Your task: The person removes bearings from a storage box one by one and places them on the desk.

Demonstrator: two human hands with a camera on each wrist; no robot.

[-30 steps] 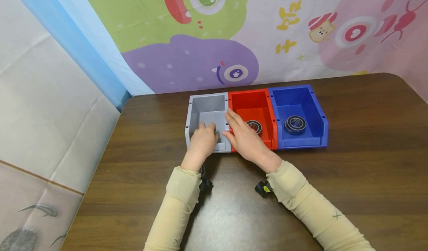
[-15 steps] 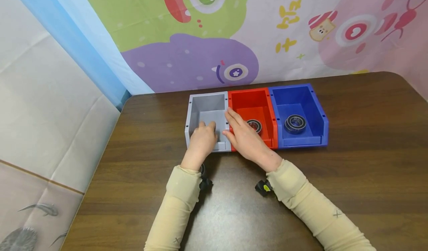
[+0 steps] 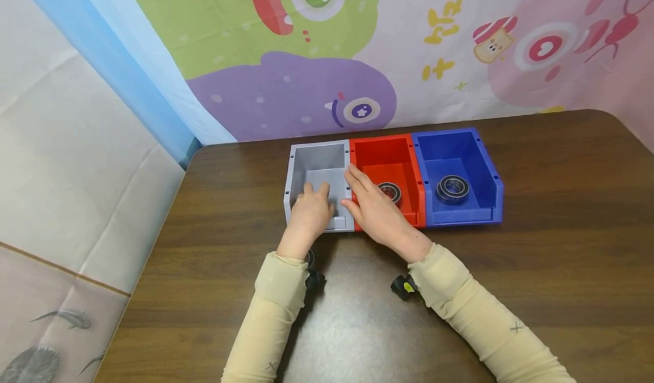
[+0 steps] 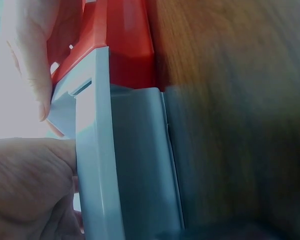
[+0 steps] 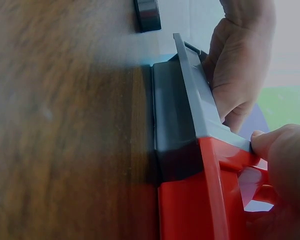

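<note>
My left hand [image 3: 309, 215] reaches over the low front of the grey bin [image 3: 327, 155], its fingers down inside. What lies under those fingers is hidden, so I cannot tell whether they hold anything. My right hand [image 3: 375, 210] rests at the wall shared by the grey and red bins, fingers fairly straight along the rim. In the right wrist view, its thumb [image 5: 260, 142] is right at the corner where the two rims meet. A ball bearing [image 3: 391, 189] lies in the red bin [image 3: 383, 151], partly covered by the right hand.
To the right, the blue bin [image 3: 441, 147] adjoins the red one and contains black-sealed ball bearings [image 3: 453, 186], one on top of another. All three bins stand in a row on the brown wooden table [image 3: 552, 247]. A cartoon-printed cloth [image 3: 306, 93] hangs behind the table.
</note>
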